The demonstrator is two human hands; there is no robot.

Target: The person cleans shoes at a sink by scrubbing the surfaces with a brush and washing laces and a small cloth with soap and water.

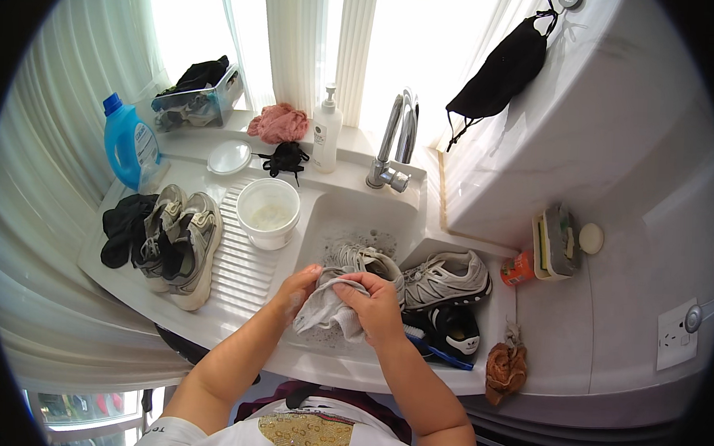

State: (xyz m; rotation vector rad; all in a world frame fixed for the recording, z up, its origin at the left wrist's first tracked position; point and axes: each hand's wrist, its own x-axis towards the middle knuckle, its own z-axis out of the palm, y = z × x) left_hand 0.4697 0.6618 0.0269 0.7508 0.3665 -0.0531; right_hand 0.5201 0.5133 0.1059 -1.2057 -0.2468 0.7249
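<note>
Over the sink (349, 214), the person's two hands meet on a grey sneaker (363, 265) held just above the soapy basin. The left hand (295, 288) is curled around a wet grey cloth (326, 312) bunched against the shoe, while the right hand (377, 305) is closed over the top of that cloth, fingers pressed down onto it. Just right of the sink, on the counter's (240, 298) ledge, lies a second grey sneaker (447, 278) on its side, with a black sneaker (456, 329) below it and a blue brush (431, 346) touching the black one. Left of the sink stands a white tub (268, 212) on the ribbed drainboard, and further left a pair of worn grey shoes (180, 246) beside black socks (123, 227). Behind the sink rises the chrome tap (398, 136), with a white pump bottle (326, 131) just left of it and a blue detergent bottle (129, 142) well off to the left.
</note>
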